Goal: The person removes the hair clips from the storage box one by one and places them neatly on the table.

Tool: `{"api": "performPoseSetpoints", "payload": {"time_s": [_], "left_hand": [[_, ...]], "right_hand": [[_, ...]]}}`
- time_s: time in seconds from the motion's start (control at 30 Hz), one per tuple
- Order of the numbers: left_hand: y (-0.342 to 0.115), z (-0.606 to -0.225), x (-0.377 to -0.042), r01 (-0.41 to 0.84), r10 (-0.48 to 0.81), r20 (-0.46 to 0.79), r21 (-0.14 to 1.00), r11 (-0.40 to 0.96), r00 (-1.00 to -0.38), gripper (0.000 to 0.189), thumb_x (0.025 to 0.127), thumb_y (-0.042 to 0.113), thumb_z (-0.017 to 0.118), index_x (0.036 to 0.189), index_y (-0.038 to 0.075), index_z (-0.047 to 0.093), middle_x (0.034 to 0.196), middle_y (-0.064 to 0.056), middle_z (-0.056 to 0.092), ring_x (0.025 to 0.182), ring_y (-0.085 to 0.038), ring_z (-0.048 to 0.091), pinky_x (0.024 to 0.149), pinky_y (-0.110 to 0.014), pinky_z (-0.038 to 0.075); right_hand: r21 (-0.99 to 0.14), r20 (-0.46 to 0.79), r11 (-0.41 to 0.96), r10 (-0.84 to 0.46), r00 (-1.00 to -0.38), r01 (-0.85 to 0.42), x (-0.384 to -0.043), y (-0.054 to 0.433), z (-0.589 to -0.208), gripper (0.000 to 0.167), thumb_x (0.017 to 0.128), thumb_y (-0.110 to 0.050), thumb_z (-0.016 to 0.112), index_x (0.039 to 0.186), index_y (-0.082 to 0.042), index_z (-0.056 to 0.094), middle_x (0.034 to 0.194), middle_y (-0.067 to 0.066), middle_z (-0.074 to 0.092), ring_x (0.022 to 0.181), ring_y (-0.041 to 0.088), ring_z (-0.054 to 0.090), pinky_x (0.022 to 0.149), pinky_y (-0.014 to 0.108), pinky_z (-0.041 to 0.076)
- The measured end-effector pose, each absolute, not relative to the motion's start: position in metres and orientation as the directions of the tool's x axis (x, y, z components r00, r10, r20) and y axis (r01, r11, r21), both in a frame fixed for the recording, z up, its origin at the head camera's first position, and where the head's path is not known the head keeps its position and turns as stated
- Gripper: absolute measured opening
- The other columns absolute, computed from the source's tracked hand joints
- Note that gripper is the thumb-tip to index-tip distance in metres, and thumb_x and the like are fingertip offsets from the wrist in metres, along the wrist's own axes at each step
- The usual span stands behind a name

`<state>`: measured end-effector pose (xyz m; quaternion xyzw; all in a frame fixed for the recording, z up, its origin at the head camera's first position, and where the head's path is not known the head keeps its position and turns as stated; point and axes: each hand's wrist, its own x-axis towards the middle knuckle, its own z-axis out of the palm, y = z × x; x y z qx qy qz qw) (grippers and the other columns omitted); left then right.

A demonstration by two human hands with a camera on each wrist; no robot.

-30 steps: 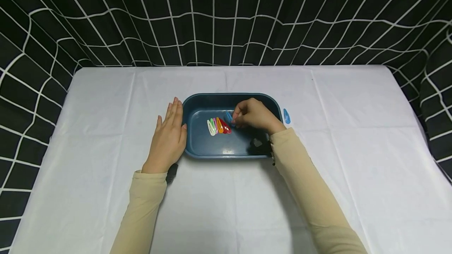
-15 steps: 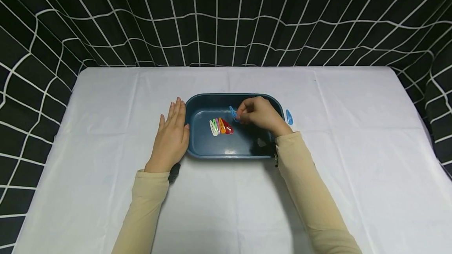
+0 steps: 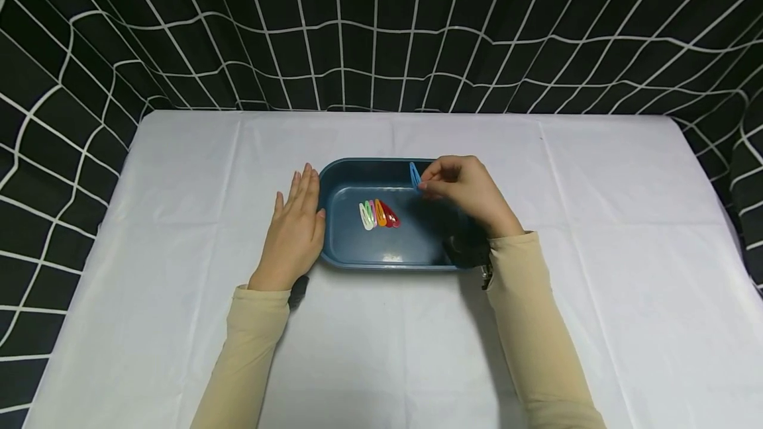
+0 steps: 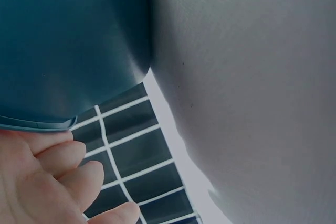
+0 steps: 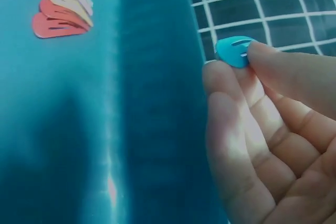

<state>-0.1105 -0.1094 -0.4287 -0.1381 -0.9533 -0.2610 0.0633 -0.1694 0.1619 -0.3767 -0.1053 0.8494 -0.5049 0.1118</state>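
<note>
My right hand (image 3: 467, 190) pinches a blue snap hair clip (image 3: 414, 176) between thumb and fingertips, over the back right part of a dark blue tray (image 3: 352, 258). Up close in the right wrist view, the clip's rounded blue end (image 5: 230, 55) stands out from the fingertips. A row of hair clips (image 3: 379, 214) in white, green, pink, orange and red lies side by side on the tray's floor. With fingers straight, my left hand (image 3: 288, 237) rests against the tray's left side. In the left wrist view, its fingers (image 4: 84, 179) are by the tray's rim (image 4: 39, 124).
The tray stands on a table covered with a white cloth (image 3: 179, 230). Black fabric with a white grid (image 3: 381, 32) hangs behind the table and along its sides. My right forearm and hand block the view of the tray's right end.
My right hand has lifted the blue hair clip away from the row, moving back and to the right. Another blue clip right of the tray is now out of sight. My left hand stays put.
</note>
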Motion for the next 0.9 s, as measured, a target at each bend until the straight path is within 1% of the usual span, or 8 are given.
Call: {"api": "performPoseSetpoints", "payload": {"time_s": [0.13,0.2,0.27,0.33,0.6,0.8,0.9], "left_hand": [[-0.11,-0.429,-0.111,0.295,0.229,0.192,0.48,0.826,-0.954,0.055,0.098,0.013,0.042,0.146,-0.006,0.024,0.154,-0.016,0.016,0.142,-0.031,0.014,0.108,-0.059,0.014],[-0.11,-0.429,-0.111,0.293,0.229,0.188,0.482,0.825,-0.955,0.055,0.098,0.013,0.042,0.146,-0.006,0.024,0.154,-0.016,0.016,0.142,-0.031,0.014,0.108,-0.058,0.014],[-0.11,-0.428,-0.111,0.293,0.229,0.187,0.485,0.824,-0.955,0.055,0.098,0.013,0.042,0.146,-0.006,0.024,0.154,-0.016,0.016,0.142,-0.031,0.014,0.108,-0.059,0.014],[-0.11,-0.428,-0.111,0.292,0.229,0.185,0.486,0.823,-0.955,0.055,0.098,0.013,0.042,0.146,-0.006,0.023,0.154,-0.016,0.016,0.142,-0.03,0.014,0.108,-0.058,0.014],[-0.109,-0.428,-0.111,0.295,0.232,0.186,0.483,0.824,-0.955,0.055,0.097,0.013,0.042,0.146,-0.006,0.024,0.154,-0.016,0.016,0.142,-0.03,0.015,0.108,-0.059,0.014],[-0.11,-0.428,-0.111,0.292,0.228,0.189,0.481,0.826,-0.955,0.055,0.097,0.013,0.043,0.146,-0.006,0.024,0.154,-0.016,0.017,0.142,-0.031,0.015,0.108,-0.059,0.015],[-0.11,-0.428,-0.111,0.292,0.228,0.188,0.484,0.825,-0.955,0.055,0.097,0.013,0.043,0.146,-0.006,0.024,0.154,-0.015,0.017,0.142,-0.03,0.015,0.108,-0.059,0.015]], "right_hand": [[-0.896,-0.062,0.438,-0.289,-0.955,-0.075,-0.166,0.166,-0.374,0.014,0.086,-0.005,0.067,0.09,0.008,0.066,0.077,0.015,0.067,0.072,0.023,0.067,0.07,0.035,0.053],[-0.906,-0.061,0.417,-0.283,-0.957,-0.065,-0.164,0.167,-0.374,0.015,0.086,-0.005,0.067,0.091,0.009,0.065,0.079,0.015,0.067,0.073,0.022,0.068,0.071,0.034,0.054],[-0.913,-0.058,0.403,-0.274,-0.96,-0.06,-0.162,0.168,-0.372,0.015,0.087,-0.004,0.067,0.092,0.01,0.065,0.08,0.015,0.067,0.072,0.018,0.068,0.071,0.03,0.053],[-0.921,-0.051,0.386,-0.266,-0.963,-0.058,-0.159,0.168,-0.371,0.015,0.087,-0.003,0.066,0.092,0.01,0.064,0.081,0.014,0.067,0.071,0.016,0.067,0.072,0.029,0.054],[-0.944,-0.018,0.325,-0.244,-0.97,-0.064,-0.149,0.174,-0.371,0.015,0.086,-0.003,0.067,0.092,0.011,0.065,0.079,0.008,0.068,0.074,0.022,0.068,0.071,0.03,0.054],[-0.959,-0.001,0.275,-0.238,-0.971,-0.067,-0.146,0.177,-0.373,0.017,0.086,-0.004,0.068,0.092,0.012,0.064,0.078,0.006,0.068,0.074,0.021,0.068,0.072,0.032,0.054],[-0.968,0.002,0.245,-0.227,-0.974,-0.06,-0.145,0.178,-0.373,0.017,0.086,-0.002,0.067,0.091,0.013,0.063,0.078,0.005,0.068,0.074,0.021,0.068,0.072,0.03,0.054]]}}
